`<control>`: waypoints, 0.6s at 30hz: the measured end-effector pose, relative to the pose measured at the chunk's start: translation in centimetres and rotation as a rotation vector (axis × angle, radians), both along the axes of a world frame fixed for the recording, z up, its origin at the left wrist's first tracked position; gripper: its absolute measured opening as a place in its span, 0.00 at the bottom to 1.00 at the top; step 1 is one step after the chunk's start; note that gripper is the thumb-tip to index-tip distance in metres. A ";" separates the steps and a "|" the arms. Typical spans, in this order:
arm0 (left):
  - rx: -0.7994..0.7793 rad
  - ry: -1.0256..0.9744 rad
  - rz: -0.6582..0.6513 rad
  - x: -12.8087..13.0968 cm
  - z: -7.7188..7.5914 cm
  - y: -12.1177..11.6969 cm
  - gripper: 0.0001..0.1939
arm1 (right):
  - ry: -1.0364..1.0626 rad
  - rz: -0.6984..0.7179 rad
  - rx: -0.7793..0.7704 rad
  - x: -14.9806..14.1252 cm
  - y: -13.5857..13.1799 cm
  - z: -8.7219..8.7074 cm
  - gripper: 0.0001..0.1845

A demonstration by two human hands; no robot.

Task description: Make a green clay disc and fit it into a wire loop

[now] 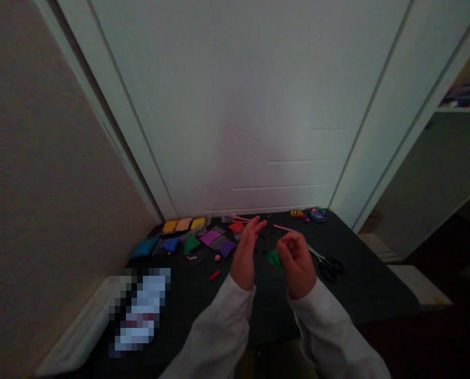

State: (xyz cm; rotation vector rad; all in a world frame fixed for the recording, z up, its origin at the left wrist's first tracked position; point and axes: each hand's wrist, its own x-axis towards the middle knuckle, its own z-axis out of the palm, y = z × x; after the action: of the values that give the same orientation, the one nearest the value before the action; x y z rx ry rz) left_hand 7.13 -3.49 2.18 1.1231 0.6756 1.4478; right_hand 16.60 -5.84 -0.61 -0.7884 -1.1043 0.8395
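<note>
My left hand (244, 258) is held upright on edge, fingers stretched out and nothing visible in it. Facing it, my right hand (299, 266) has its thumb and fingers pinched together on a small piece of green modelling clay (274, 259), which sticks out on the left side of the fingertips. The two hands are apart. Left of my left hand lie a red clay piece (215, 275), long and tapered, and a small pink ball (217, 258). Scissors (326, 263) with black handles lie beside my right hand, blades partly hidden behind it.
Bags of coloured clay, including purple (227, 247), green (191, 243) and blue (170, 245), line the dark table's (203, 310) back left. A pink stick (284, 228) lies behind my right hand. Small decorated pieces (317, 214) sit at the back right. A white door (227, 105) stands behind.
</note>
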 end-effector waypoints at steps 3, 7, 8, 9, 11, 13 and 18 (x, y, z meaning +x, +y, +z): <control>-0.126 -0.180 -0.125 1.6 1.4 -3.7 0.24 | -0.232 -0.245 0.144 -1.8 -2.7 1.0 0.07; -0.179 -0.321 -0.046 1.5 1.9 -6.3 0.18 | -0.384 -0.462 0.258 -3.3 -5.3 1.1 0.11; -0.183 -0.335 -0.023 1.4 1.8 -6.8 0.17 | -0.363 -0.482 0.264 -3.5 -5.8 1.0 0.13; -0.188 -0.339 -0.012 1.3 1.7 -7.2 0.17 | -0.332 -0.490 0.257 -3.7 -6.2 1.0 0.15; -0.183 -0.326 -0.002 1.3 1.4 -8.2 0.17 | -0.258 -0.495 0.231 -3.7 -6.8 1.1 0.17; -0.143 -0.285 0.005 1.4 1.0 -9.6 0.18 | -0.187 -0.498 0.230 -3.4 -7.2 1.5 0.22; 0.066 -0.243 -0.135 1.2 1.4 -13.6 0.26 | -0.236 -0.562 0.264 -4.2 -9.5 4.3 0.33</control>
State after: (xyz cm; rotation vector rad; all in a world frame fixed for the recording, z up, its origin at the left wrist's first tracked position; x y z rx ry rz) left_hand 8.29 -17.06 3.58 1.0021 0.3771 1.4686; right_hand 12.36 -15.29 3.73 -0.9260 -1.0932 0.1274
